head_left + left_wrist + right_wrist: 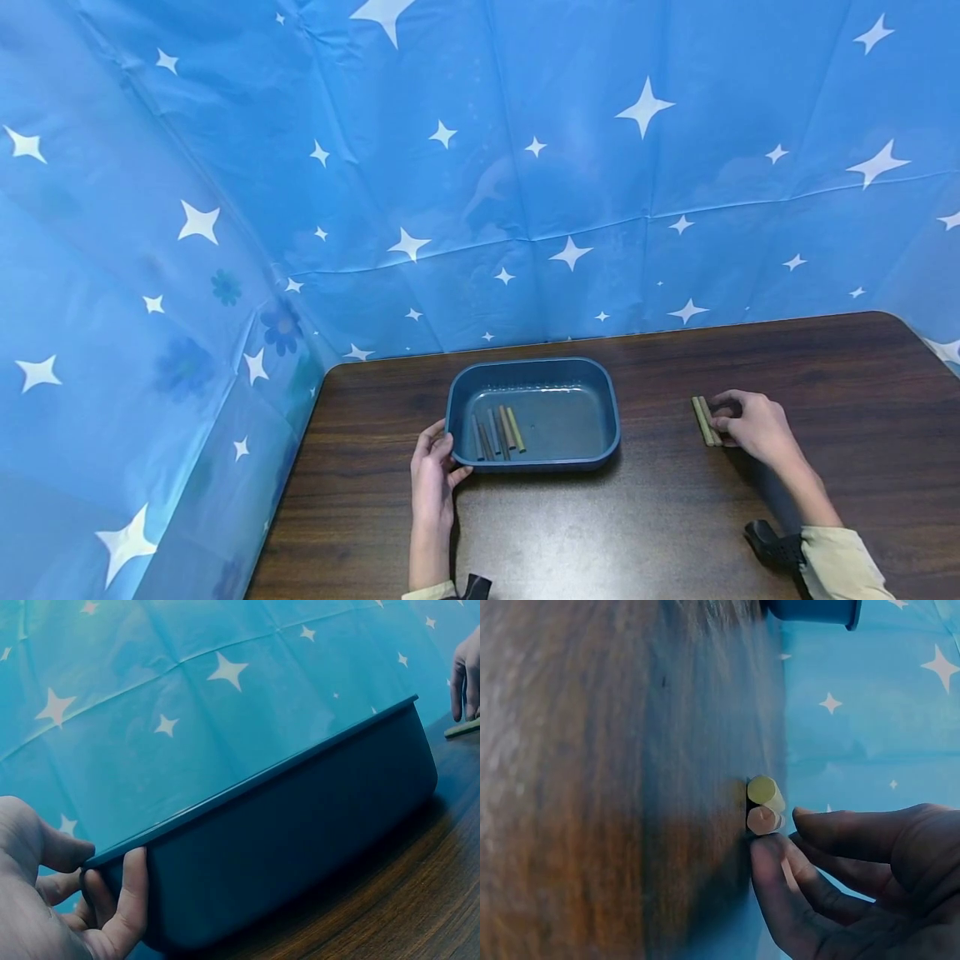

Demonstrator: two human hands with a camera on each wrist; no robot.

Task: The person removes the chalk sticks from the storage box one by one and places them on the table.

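Observation:
A blue rectangular tray (534, 467) sits on the table. My left hand (433, 479) grips its near left corner, thumb over the rim and fingers beneath it, as the left wrist view also shows. Several thin round sticks (512, 429), grey, brown and yellow-green, lie side by side in the tray's left half. To the right of the tray, two short yellowish round sticks (702, 421) lie together on the table. My right hand (753, 425) is at their right side, fingers bent. In the right wrist view, a fingertip (766, 851) rests against the pinkish-ended stick (763, 820), with another digit apart above it.
The dark wood-grain table (562, 533) has rounded far corners. Blue cloth (480, 183) with white stars hangs behind it and along the left side. Black straps with camera mounts (772, 546) sit on both wrists, by the pale sleeves (843, 562).

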